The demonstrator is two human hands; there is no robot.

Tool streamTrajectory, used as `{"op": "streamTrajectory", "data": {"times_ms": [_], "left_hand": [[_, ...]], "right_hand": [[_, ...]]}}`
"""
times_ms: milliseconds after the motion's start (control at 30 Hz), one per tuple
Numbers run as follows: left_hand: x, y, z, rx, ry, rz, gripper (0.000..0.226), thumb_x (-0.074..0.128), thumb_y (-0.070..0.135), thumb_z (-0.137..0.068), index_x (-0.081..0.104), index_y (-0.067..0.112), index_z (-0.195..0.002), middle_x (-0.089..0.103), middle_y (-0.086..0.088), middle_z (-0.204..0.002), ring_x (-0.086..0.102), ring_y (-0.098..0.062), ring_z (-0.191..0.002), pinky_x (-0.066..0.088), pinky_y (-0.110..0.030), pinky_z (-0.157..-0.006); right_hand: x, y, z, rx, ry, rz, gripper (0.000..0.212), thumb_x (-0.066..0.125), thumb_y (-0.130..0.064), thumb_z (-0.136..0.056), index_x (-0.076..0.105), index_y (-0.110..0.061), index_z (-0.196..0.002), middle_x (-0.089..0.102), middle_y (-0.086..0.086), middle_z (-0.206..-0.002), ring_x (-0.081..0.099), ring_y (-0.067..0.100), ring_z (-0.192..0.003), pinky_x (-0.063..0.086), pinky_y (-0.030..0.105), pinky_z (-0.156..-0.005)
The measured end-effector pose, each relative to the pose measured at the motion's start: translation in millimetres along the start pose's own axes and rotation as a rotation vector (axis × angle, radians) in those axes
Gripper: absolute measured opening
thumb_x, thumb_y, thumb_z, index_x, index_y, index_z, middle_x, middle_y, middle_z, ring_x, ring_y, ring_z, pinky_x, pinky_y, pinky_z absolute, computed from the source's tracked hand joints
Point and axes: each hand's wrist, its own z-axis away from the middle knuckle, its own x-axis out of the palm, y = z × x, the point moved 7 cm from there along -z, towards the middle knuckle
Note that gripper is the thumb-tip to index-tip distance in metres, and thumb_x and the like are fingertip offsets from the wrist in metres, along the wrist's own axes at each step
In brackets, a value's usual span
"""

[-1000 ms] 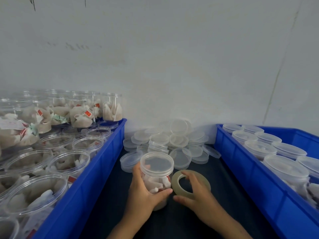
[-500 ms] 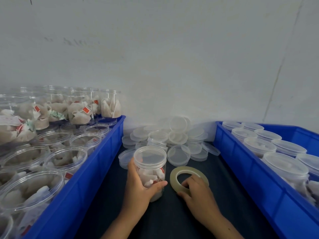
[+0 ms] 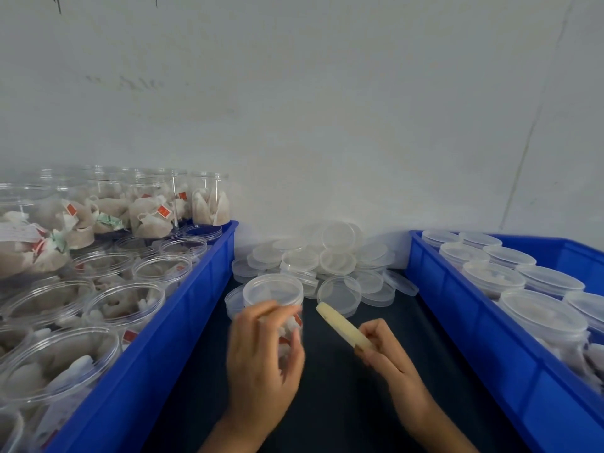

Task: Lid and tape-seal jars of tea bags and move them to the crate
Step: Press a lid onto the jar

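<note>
The lidded jar (image 3: 274, 300) of tea bags stands upright on the dark work surface (image 3: 343, 403), between the two blue crates and just in front of the pile of loose lids (image 3: 327, 256). Its clear lid (image 3: 273, 288) is seated on top. My left hand (image 3: 261, 364) is at the jar's near side, fingers curled toward its wall; the hand is motion-blurred and I cannot tell whether it grips the jar or only hovers against it. My right hand (image 3: 389, 361) pinches the tape roll (image 3: 343, 326), which is lifted off the surface and seen edge-on, tilted, its far end pointing toward the jar but apart from it. The left crate (image 3: 183, 322) holds open jars (image 3: 127, 302) of tea bags, with more stacked behind. The right crate (image 3: 464, 322) holds jars (image 3: 542, 318) with lids fitted. A pale wall (image 3: 327, 109) stands behind.
</note>
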Motion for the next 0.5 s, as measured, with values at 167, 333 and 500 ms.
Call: {"op": "streamTrajectory", "data": {"times_ms": [167,333,500], "left_hand": [[34.1,8.2,16.0,-0.129,-0.378,0.222,0.054,0.058,0.028,-0.092,0.037,0.038,-0.14,0.046,0.026,-0.118,0.053,0.004,-0.107,0.047,-0.009,-0.084],[48.7,-11.5,30.6,-0.643,-0.413,0.65,0.052,0.057,0.008,-0.095,0.041,0.035,-0.137,0.063,0.015,-0.107,0.065,-0.007,-0.101,0.055,-0.021,-0.077],[58.9,-13.8,40.0,-0.916,-0.395,0.918,0.057,0.055,0.032,-0.083,0.043,0.026,-0.138,0.067,0.001,-0.114,0.069,-0.013,-0.1,0.057,-0.026,-0.072]], "right_hand": [[-1.5,-20.1,5.6,-0.177,0.055,-0.053,0.032,0.052,-0.058,-0.08,0.058,-0.027,-0.08,0.05,0.006,-0.072,0.045,0.021,-0.065,0.038,0.029,-0.061],[-2.8,-29.1,7.4,-0.261,0.073,-0.04,0.029,0.052,-0.054,-0.083,0.059,-0.027,-0.074,0.05,0.0,-0.067,0.043,0.009,-0.059,0.035,0.02,-0.055],[-1.6,-28.6,7.8,-0.257,0.017,0.021,0.032,0.054,-0.058,-0.081,0.059,-0.027,-0.076,0.053,0.005,-0.07,0.046,0.008,-0.06,0.037,0.019,-0.057]]}}
